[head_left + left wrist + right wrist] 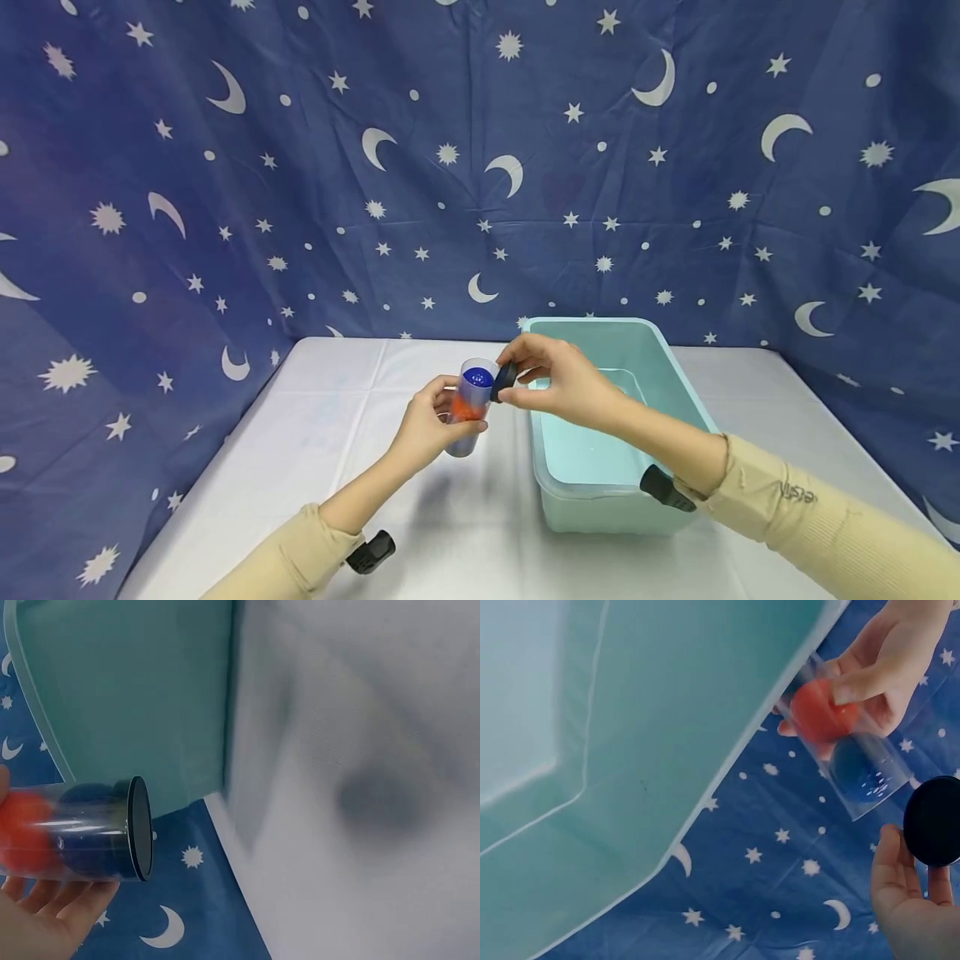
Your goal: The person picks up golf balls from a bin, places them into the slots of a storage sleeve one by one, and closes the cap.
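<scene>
My left hand (429, 427) grips a clear plastic tube (461, 442), which leans slightly with its top toward the right. Inside, a blue ball (477, 378) sits near the upper rim and an orange ball (467, 408) lies below it. My right hand (558, 379) pinches a round black lid (504, 382) on edge, right beside the tube's rim. The right wrist view has the lid (933, 822) apart from the tube's end. From the left wrist, a black disc (140, 829) shows at the tube's end by the blue ball (90, 832).
A light teal plastic bin (600, 510) stands on the white-covered table (360, 433), under and behind my right forearm. A dark blue curtain (450, 167) with white moons and stars hangs behind the table. Both wrists carry black camera mounts (370, 553).
</scene>
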Available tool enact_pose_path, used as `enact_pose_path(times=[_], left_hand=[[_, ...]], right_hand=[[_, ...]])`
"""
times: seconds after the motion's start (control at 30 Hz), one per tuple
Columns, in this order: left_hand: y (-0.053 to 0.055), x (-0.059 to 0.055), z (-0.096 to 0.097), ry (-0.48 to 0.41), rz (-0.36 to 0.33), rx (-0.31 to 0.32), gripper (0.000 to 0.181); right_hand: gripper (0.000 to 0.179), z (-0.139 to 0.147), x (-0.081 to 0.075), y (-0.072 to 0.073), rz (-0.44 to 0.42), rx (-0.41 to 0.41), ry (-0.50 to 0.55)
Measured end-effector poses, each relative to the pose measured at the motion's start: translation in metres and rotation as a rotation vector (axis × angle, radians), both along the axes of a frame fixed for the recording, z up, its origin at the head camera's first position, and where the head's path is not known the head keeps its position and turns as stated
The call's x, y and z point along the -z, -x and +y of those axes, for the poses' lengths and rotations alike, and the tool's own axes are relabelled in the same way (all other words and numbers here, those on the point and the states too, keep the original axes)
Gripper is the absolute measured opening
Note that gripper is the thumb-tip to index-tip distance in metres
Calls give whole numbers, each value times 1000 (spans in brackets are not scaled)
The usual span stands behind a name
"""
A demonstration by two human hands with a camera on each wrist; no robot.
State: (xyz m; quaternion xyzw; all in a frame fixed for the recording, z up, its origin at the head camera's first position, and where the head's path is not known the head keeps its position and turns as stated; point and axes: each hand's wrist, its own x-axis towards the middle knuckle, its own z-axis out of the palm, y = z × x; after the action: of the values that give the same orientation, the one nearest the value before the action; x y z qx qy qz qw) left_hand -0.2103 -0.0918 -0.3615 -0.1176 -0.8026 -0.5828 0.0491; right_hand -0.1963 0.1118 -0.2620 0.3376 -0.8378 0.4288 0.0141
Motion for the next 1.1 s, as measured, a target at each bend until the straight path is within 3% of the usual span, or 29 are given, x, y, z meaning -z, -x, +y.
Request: enact_pose_path(times=[0.13,0.5,0.67,0.77,0.83,0.97,1.1], left_hand=[[1,-2,4,5,5,38,50],[1,-10,7,19,8,96,51],[1,-13,8,5,5,97,52],[2,-14,8,0,7,115,52],[1,-14,8,7,11,131,51],[1,-13,6,43,27,147,50],[0,-12,4,71,40,163,50]], right_hand=[[27,0,-2,10,-31,38,48],[21,-1,2,20,-46,72,29],[17,0,4,23,10,57,4],[20,1,4,25,73,26,-46],[32,2,1,27,116,-19,-92],[56,4,-8,28,238,-113,-271],[50,5,-18,29,346,-183,-461]])
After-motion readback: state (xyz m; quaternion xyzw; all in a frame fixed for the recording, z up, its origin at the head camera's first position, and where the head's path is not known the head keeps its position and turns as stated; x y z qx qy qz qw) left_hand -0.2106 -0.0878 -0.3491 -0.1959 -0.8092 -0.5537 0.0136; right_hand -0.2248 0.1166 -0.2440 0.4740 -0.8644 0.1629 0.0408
